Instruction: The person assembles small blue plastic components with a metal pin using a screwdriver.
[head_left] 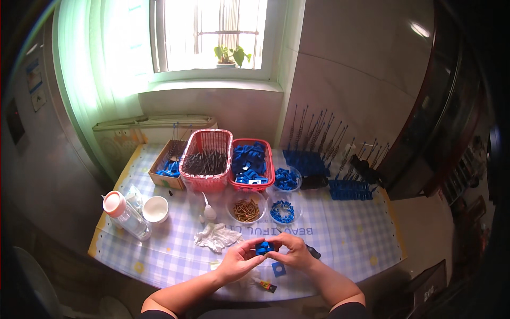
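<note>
Near the front of the table, my left hand (239, 260) and my right hand (296, 254) meet around a small blue plastic part (264, 248). Fingers and thumbs of both hands close on it from either side, hiding some of its shape. Just below the right hand lies a flat blue square (278, 269) with a pale round spot in it. A dark object (313, 251), perhaps a tool handle, shows partly behind the right hand. A small yellow, red and black tube (267, 286) rests closer to the table's front edge.
Beyond the hands stand a bowl of brass-coloured pins (246, 201) and a bowl of blue pieces (282, 212). Farther back are a red basket (206, 183) and springy rods on blue bases (350, 190). A bottle (127, 215), white cup (155, 209) and crumpled tissue (217, 237) lie left.
</note>
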Motion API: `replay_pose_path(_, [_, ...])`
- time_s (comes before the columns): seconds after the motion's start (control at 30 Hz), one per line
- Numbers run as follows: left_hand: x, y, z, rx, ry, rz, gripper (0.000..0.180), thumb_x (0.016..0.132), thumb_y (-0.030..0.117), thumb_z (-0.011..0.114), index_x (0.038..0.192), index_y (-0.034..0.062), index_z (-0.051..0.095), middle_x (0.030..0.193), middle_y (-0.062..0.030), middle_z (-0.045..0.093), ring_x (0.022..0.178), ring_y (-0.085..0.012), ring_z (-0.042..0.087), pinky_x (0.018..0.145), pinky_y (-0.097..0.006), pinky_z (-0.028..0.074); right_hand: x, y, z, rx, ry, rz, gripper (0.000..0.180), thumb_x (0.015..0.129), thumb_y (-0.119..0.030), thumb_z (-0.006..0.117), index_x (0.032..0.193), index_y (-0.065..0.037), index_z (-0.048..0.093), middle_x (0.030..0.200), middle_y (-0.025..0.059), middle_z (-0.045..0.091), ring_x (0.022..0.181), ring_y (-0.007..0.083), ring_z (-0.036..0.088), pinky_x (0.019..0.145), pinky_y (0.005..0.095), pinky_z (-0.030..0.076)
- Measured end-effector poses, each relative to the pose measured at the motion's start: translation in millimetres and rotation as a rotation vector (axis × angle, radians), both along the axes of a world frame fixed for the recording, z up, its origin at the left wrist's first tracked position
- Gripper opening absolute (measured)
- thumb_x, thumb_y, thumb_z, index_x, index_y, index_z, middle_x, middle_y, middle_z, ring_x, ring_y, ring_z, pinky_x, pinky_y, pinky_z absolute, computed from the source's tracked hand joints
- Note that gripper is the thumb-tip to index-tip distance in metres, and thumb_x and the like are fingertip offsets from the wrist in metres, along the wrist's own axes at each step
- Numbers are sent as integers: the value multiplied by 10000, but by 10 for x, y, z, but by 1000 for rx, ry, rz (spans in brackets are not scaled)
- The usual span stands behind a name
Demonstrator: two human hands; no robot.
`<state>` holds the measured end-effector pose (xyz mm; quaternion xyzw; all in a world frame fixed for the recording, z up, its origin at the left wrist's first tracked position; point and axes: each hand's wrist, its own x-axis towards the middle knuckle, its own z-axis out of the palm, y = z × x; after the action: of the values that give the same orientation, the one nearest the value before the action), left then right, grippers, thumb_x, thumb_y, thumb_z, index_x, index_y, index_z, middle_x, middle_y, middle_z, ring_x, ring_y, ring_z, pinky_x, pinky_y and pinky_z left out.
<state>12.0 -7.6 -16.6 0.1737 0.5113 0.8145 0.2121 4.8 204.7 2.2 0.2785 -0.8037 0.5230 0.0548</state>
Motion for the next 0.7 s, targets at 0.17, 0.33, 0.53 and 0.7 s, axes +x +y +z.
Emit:
replay_pose_path(0.17, [-42,-18,6,-10,-64,-26,500,902,36,673,1353,-41,473,1212,-93,613,1104,-140,587,978,-290,476,41,-16,15,18,14,-29,354,762,-59,787,1100,-42,681,872,69,676,732,141,644,691,261,521])
replay_pose_path(0.33, [-66,-38,-48,-17,-111,9,473,893,34,683,1324,-49,507,1202,-95,622,1073,-144,601,959,-294,489,74,-44,12,-28,-44,-12,349,820,-102,743,1158,-47,673,915,90,687,771,161,650,727,268,520])
replay_pose_path(0.53, [-95,-47,-55,-62,-77,29,444,893,35,683,1303,-47,533,1176,-91,639,1040,-138,618,932,-285,506,81,-53,50,9,-25,-8,337,853,-104,703,1182,-44,663,963,95,697,772,164,653,726,282,518])
replay_pose_path(0.7, [-112,-35,-113,-98,18,80,417,896,39,680,1282,-54,552,1160,-87,651,1016,-122,627,908,-272,519,82,-47,34,-30,-185,8,345,871,-73,678,1212,-36,646,989,101,686,793,139,657,728,267,522])
